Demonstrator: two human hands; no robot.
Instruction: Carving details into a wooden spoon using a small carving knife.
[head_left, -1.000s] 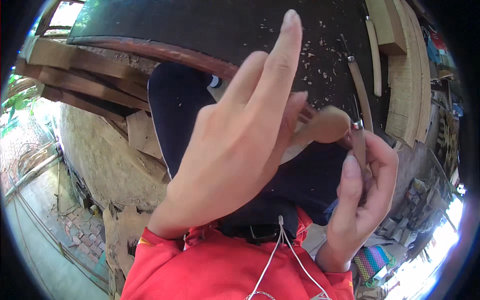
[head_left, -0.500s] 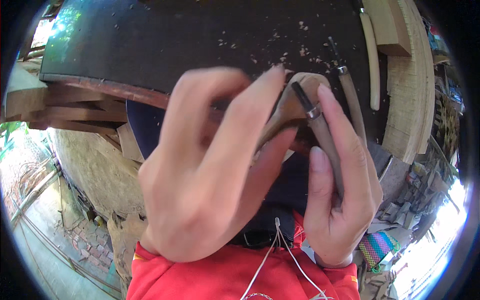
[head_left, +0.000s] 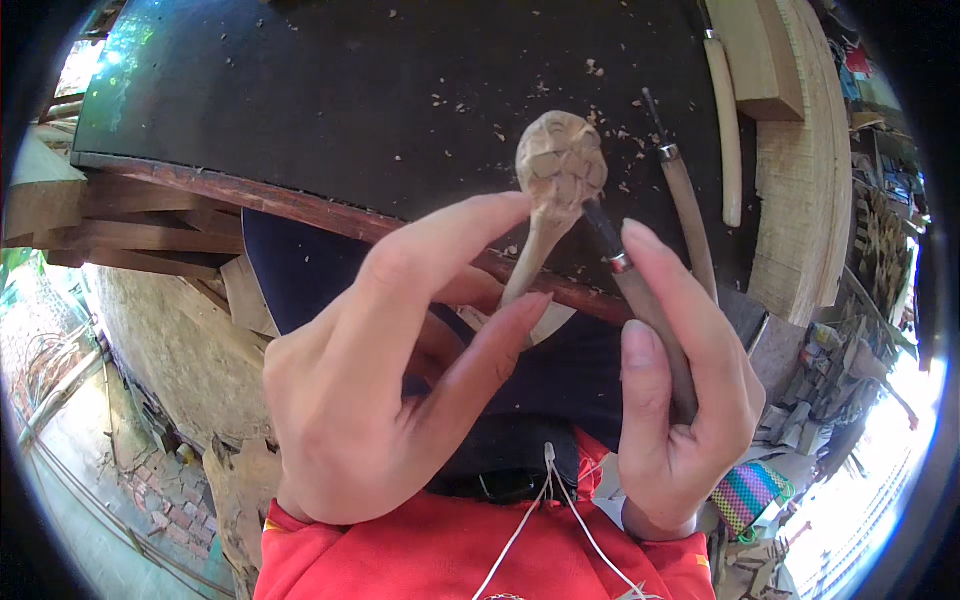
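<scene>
My left hand (head_left: 370,370) is closed round the handle of a wooden spoon (head_left: 560,165). The spoon's head points away from me, and the side facing up bears carved, rounded patches like a turtle's shell. In my right hand (head_left: 690,390) is a wood-carving chisel (head_left: 640,290), its wooden handle lying along the fingers and its dark blade pointing up and left. The blade's tip is at the spoon's neck, just below the head; whether it touches, I cannot tell. A second carving chisel (head_left: 685,200) lies on the dark table (head_left: 300,110), right of the spoon.
Small wood chips (head_left: 595,68) are scattered over the table. Farther right lie a pale-handled tool (head_left: 722,130), a wooden block (head_left: 765,60) and a thick plank (head_left: 795,210). Timber pieces (head_left: 160,220) are stacked at the left. A woven checkered bag (head_left: 750,497) sits low on the right.
My left hand has turned the spoon, so its carved face now shows, and its fingers have come together on the handle. The chisel has shifted slightly down and left.
</scene>
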